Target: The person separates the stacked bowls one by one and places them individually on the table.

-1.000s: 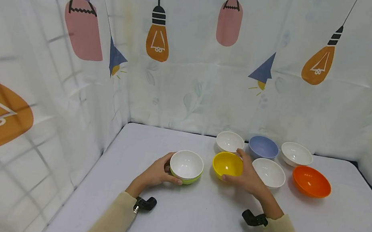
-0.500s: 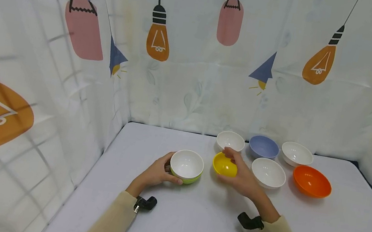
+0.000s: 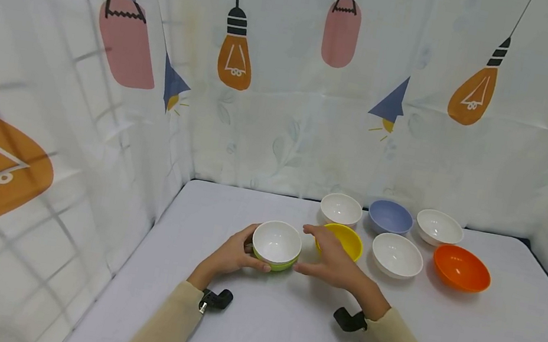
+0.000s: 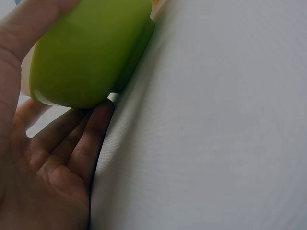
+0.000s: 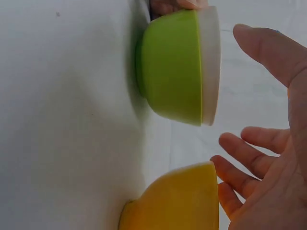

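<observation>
A white bowl (image 3: 277,242) sits nested inside a green bowl (image 3: 283,267) on the table. My left hand (image 3: 229,255) holds this pair from the left, thumb at the near side and fingers round the far side. In the left wrist view the green bowl (image 4: 91,52) lies between thumb and fingers. My right hand (image 3: 337,265) is just right of the pair, thumb and fingers spread, holding nothing. It overlaps the yellow bowl (image 3: 350,242) in the head view. The right wrist view has that hand's fingers close over the yellow bowl's rim, with the green bowl's side beyond.
Behind and to the right stand a blue bowl (image 3: 390,217), an orange bowl (image 3: 462,269) and several white bowls, among them one (image 3: 397,255) right of the yellow bowl. A white cloth covers the table (image 3: 274,338). A patterned curtain (image 3: 281,124) hangs behind.
My right hand has moved left from the yellow bowl toward the nested pair, leaving the yellow bowl in place. The left hand keeps its hold on the green bowl.
</observation>
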The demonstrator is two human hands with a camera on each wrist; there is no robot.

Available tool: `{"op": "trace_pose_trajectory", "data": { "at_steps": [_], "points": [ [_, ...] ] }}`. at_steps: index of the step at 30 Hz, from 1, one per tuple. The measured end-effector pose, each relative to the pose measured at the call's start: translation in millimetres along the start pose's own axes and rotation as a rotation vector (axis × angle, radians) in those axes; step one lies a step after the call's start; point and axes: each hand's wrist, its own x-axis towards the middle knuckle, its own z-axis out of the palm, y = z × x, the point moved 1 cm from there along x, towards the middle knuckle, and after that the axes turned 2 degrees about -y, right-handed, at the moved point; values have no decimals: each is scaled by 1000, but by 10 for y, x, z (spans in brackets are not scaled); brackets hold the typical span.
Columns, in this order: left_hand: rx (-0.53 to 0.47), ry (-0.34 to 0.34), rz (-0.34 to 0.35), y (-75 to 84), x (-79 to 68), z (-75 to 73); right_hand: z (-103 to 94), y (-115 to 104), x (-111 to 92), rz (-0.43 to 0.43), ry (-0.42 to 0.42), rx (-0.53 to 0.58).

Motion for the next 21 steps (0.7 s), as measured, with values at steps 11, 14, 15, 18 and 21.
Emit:
{"op": "trace_pose_trajectory", "data": {
  "at_steps": [11, 14, 15, 18, 21],
  "points": [
    [5, -5, -5, -3, 3, -10, 0, -98, 325, -37, -75, -210],
    [5, -2, -9, -1, -1, -11, 1, -112, 403, -17, -113, -236],
    [2, -3, -9, -1, -2, -9, 3, -109, 426, -9, -124, -245],
    [6, -3, -14, 1, -3, -4, 7, -110, 488, 9, -156, -252],
    [9, -2, -16, 2, -2, -1, 11, -105, 532, 15, -182, -246]
  ]
}}
